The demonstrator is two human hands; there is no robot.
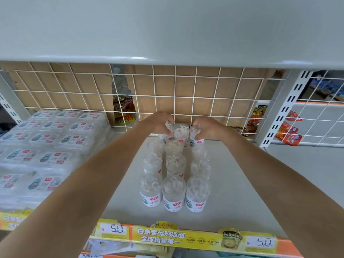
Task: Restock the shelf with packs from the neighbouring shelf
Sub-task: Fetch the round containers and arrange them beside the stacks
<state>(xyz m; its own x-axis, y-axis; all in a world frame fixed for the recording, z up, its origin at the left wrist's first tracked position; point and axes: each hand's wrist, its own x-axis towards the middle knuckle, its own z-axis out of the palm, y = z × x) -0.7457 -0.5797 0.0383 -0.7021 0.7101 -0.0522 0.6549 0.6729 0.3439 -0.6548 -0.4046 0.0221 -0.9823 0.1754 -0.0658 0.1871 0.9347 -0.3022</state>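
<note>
Several clear round tubs with white labels stand in three rows on the white shelf [232, 183]. The nearest one in the middle row is a clear tub [174, 192]. My left hand [158, 121] grips the back left tub [168, 128] from above. My right hand [208, 127] grips the back right tub [195, 135] the same way. Between them stands the back middle tub [180, 132], untouched. Both arms reach far in over the rows, close to the wire grid.
Flat clear packs [46, 146] are stacked on the shelf's left side. A white wire grid [167, 90] with cardboard behind closes the back. The upper shelf [167, 34] hangs low overhead. Red snack bags [288, 133] lie on the neighbouring shelf at right. Yellow price strip [167, 237] lines the front edge.
</note>
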